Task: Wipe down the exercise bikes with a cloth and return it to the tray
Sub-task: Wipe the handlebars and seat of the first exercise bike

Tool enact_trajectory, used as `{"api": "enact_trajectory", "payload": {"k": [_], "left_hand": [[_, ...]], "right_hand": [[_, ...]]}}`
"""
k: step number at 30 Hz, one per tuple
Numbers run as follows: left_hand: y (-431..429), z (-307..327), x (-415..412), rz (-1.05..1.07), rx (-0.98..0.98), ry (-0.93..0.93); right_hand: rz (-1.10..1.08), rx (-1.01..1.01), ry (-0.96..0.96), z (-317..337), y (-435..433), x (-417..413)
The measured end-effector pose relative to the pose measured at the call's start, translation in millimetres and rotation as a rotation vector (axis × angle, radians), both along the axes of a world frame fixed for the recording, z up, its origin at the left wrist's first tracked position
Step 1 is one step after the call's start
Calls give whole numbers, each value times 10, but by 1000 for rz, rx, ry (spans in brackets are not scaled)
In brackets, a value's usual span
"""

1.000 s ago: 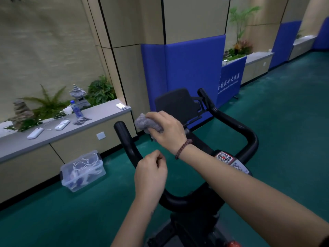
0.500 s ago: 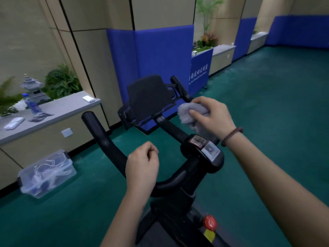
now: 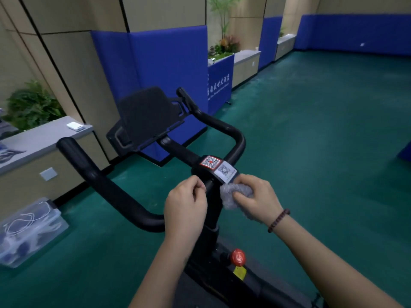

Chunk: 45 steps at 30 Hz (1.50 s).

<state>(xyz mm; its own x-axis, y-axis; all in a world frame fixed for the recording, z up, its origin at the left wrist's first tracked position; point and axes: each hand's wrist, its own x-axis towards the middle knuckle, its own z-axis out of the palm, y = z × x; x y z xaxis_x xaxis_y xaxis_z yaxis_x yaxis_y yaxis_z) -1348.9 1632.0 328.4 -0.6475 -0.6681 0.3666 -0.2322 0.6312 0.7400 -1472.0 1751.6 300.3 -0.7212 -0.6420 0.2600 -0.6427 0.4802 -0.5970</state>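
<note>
A black exercise bike stands in front of me, its curved handlebar (image 3: 106,185) running from lower left to upper right. A centre block with two QR stickers (image 3: 216,167) sits on the stem below a black tablet holder (image 3: 144,116). My right hand (image 3: 255,196) grips a crumpled grey cloth (image 3: 233,195) and presses it against the near edge of the sticker block. My left hand (image 3: 186,203) is curled into a loose fist over the handlebar's centre, just left of the stem, with nothing visibly in it. A red knob (image 3: 238,256) sticks out of the frame below.
A clear plastic box (image 3: 29,232) with cables lies on the green floor at the left, under a grey ledge (image 3: 44,138) carrying a white phone (image 3: 75,126). Blue padded panels (image 3: 155,63) and planters line the wall behind the bike. Open green floor spreads to the right.
My right hand has brought the cloth from the left grip, across to the right side of the handlebar, then down to the sticker block. The left hand stays curled near the centre.
</note>
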Motion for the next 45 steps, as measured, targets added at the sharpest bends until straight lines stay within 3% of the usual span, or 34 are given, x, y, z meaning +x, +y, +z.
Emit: {"api": "enact_trajectory", "payload": {"k": [3, 15, 23, 32, 34, 38, 45], "left_hand": [[308, -76, -25, -75, -7, -4], [2157, -403, 80, -374, 4, -90], [3517, -472, 180, -615, -13, -165], [3929, -857, -32, -657, -30, -299], [3907, -974, -161, -663, -28, -307], [3798, -1160, -514, -676, -30, -321], [3708, -1409, -1106, -698, 18, -388]], "right_hand": [[19, 254, 49, -142, 356, 91], [-366, 180, -112, -330, 2504, 776], [-713, 106, 39, -393, 4053, 1317], [-1234, -206, -139, -749, 4723, 1277], [-1179, -97, -234, -914, 4594, 1198], [-1001, 472, -246, -1266, 4341, 1109], [-940, 463, -217, -1354, 4600, 731]]}}
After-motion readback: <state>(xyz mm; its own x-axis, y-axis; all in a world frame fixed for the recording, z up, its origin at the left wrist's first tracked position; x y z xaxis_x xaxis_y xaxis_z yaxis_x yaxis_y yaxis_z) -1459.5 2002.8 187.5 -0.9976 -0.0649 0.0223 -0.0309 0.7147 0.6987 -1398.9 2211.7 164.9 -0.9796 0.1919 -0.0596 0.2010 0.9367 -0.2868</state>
